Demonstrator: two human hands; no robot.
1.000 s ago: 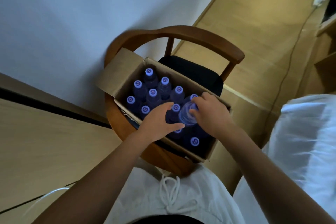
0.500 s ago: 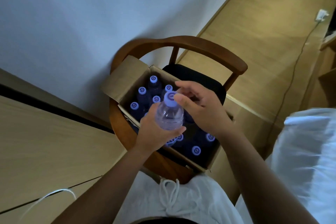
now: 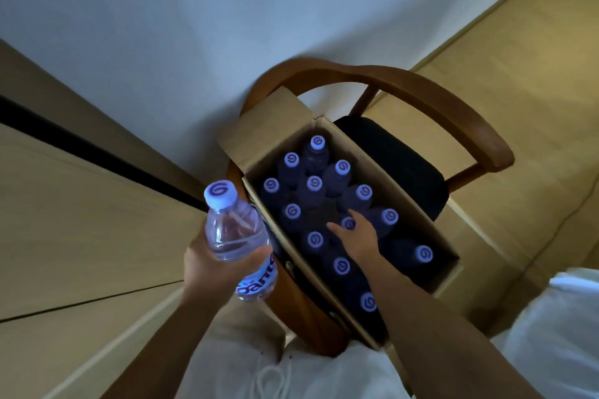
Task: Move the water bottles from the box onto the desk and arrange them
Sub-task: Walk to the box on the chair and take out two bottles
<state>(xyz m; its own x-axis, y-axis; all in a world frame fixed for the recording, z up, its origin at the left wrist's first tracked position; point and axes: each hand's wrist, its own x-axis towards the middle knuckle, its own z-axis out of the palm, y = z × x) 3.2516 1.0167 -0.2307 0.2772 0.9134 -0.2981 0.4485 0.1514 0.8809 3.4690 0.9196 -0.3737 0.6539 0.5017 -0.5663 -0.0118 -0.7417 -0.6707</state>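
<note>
Wooden desk [image 3: 81, 236] spans the left side, and beside it a curved-back chair [image 3: 453, 113] carries an open cardboard box [image 3: 372, 159] on its dark seat. Capped water bottles [image 3: 313, 186] stand upright inside the box. Right hand [image 3: 358, 236] reaches down among them with fingers spread, gripping nothing that I can see. Left hand [image 3: 207, 266] grips one clear bottle [image 3: 236, 230] upright, raised just left of the box

One clear plastic water bottle with a purple cap [image 3: 238, 236] is out. Twelve purple-capped bottles [image 3: 313, 184] stand in one brown cardboard box [image 3: 382, 168] on one wooden chair [image 3: 453, 113].
</note>
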